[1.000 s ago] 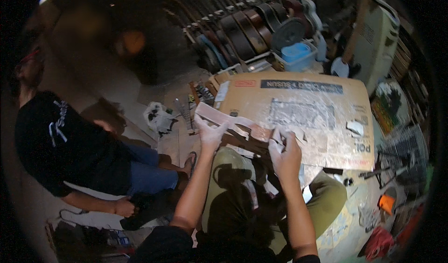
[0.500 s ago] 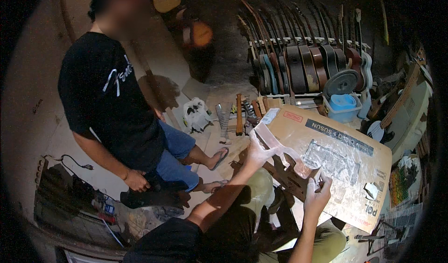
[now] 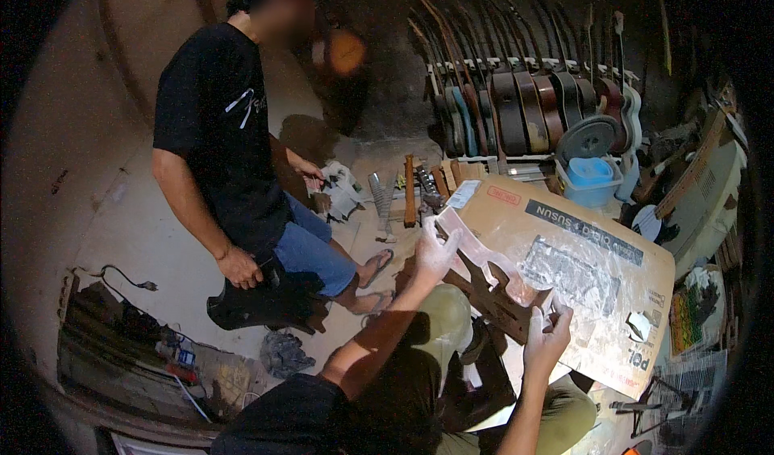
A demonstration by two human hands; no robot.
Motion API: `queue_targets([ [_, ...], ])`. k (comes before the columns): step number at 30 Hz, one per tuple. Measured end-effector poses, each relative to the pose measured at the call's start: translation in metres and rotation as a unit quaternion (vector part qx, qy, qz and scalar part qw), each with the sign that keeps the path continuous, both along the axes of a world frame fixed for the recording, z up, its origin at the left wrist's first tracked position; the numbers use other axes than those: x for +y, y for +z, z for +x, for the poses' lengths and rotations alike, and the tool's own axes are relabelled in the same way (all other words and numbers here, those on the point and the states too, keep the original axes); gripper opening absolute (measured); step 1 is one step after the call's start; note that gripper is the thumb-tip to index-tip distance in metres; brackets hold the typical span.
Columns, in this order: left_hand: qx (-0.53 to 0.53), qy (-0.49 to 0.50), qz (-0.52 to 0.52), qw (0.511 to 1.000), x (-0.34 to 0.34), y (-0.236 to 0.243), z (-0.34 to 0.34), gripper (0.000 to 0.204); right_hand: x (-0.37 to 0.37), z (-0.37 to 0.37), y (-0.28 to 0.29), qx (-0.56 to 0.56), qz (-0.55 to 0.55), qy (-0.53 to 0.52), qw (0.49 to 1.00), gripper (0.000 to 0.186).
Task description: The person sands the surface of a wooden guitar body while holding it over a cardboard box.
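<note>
Pinkish curved piece (image 3: pixel 481 253), one, dusty, slim: left hand's grip clamped on it; right hand (image 3: pixel 548 331) near its rounded end, grip unclear. One powder-smeared cardboard sheet (image 3: pixel 574 276) lies beyond.

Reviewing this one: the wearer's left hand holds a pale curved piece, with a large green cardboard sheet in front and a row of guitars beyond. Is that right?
Not quite: the large cardboard sheet is brown, not green, as the head view shows. The left hand does hold a pale curved piece, with a row of guitars beyond.
</note>
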State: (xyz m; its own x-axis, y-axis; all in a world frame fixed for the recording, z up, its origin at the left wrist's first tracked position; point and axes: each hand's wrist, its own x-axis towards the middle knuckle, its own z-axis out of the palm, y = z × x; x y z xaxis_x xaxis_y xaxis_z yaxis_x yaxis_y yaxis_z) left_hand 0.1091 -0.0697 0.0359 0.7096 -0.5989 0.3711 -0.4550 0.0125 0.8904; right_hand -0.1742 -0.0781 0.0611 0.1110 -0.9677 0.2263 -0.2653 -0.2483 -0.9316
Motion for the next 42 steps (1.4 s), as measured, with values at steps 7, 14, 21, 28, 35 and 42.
queue_targets([
  [7,-0.005,-0.103,-0.062,0.993,-0.011,0.024,0.022,0.045,-0.002,-0.007,-0.011,-0.003,-0.028,-0.008,1.0,0.035],
  [14,0.17,-0.229,-0.142,0.948,0.001,0.039,-0.021,0.02,-0.024,-0.031,-0.027,0.005,-0.039,-0.037,0.999,0.033],
  [21,0.219,-0.225,-0.182,0.932,-0.013,0.025,-0.087,0.021,-0.043,-0.098,-0.076,-0.25,0.226,-0.007,0.942,0.027],
  [28,0.204,-0.092,-0.112,0.968,0.033,0.03,-0.107,0.019,0.034,-0.049,-0.005,-0.165,0.213,-0.114,0.956,0.027],
  [35,0.322,-0.325,-0.197,0.867,0.031,0.038,-0.102,0.011,0.042,0.028,0.007,-0.06,0.086,-0.119,0.987,0.014],
  [42,0.251,-0.328,-0.171,0.895,0.037,0.05,-0.095,0.033,0.041,0.062,-0.003,0.216,-0.061,-0.137,0.965,0.013],
])
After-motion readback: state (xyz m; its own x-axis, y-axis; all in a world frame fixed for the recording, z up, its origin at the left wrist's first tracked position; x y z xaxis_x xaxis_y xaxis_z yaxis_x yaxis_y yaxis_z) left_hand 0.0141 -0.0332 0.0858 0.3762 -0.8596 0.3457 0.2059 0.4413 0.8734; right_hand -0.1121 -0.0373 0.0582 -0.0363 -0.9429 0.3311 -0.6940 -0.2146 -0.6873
